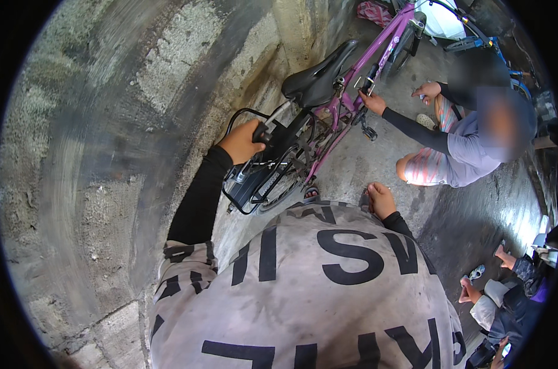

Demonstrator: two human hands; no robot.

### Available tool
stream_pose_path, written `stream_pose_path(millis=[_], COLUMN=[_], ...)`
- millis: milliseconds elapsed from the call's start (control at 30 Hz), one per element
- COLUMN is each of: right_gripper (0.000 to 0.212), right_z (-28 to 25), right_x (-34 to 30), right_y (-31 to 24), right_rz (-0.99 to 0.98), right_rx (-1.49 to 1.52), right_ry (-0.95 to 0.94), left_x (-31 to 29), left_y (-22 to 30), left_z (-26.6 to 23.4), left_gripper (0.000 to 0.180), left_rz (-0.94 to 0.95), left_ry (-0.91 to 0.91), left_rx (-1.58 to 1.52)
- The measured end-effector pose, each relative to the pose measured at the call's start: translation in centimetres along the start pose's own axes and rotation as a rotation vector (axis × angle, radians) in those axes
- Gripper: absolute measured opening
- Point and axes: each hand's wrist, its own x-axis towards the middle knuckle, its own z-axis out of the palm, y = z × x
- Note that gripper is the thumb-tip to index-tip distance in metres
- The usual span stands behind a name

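A purple bicycle (338,107) with a black saddle (321,75) stands along the wall in front of me. My left hand (243,142) is closed around a black part beside a silver tube (280,114), just behind the saddle and over the black rear rack (254,187). The exact kind of that part is hidden by my fingers. Close to my body, my right hand (381,198) is held apart from the bicycle with its fingers curled. Whatever it may hold is not visible.
At the right a person (469,144) crouches by the bicycle, one hand (373,102) at its frame above the pedal (369,133). A rough concrete wall (94,184) fills the left. More people (506,301) sit at the lower right. A blue bicycle (469,44) stands farther back.
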Motion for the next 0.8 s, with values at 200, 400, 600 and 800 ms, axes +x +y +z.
stream_pose_path(millis=[200,400,600,800], right_gripper=[0.023,0.023,0.024,0.027], right_z=[-0.8,-0.8,-0.8,-1.0], right_x=[-0.7,-0.7,1.1,2.7], right_y=[0.5,0.8,2.8,4.1], right_rz=[0.034,0.017,-0.052,-0.025], right_rx=[-0.011,-0.178,-0.275,-0.373], right_ry=[0.031,0.085,0.090,0.016], left_x=[1.3,1.2,0.5,-0.1], left_y=[-1.1,0.2,-0.4,-1.0], left_z=[4.9,5.5,5.5,6.4], left_gripper=[0.028,0.028,0.030,0.013], left_rz=[-0.019,0.092,0.166,0.099], left_ry=[0.103,0.101,0.086,0.172], left_rx=[0.200,0.158,-0.090,-0.531])
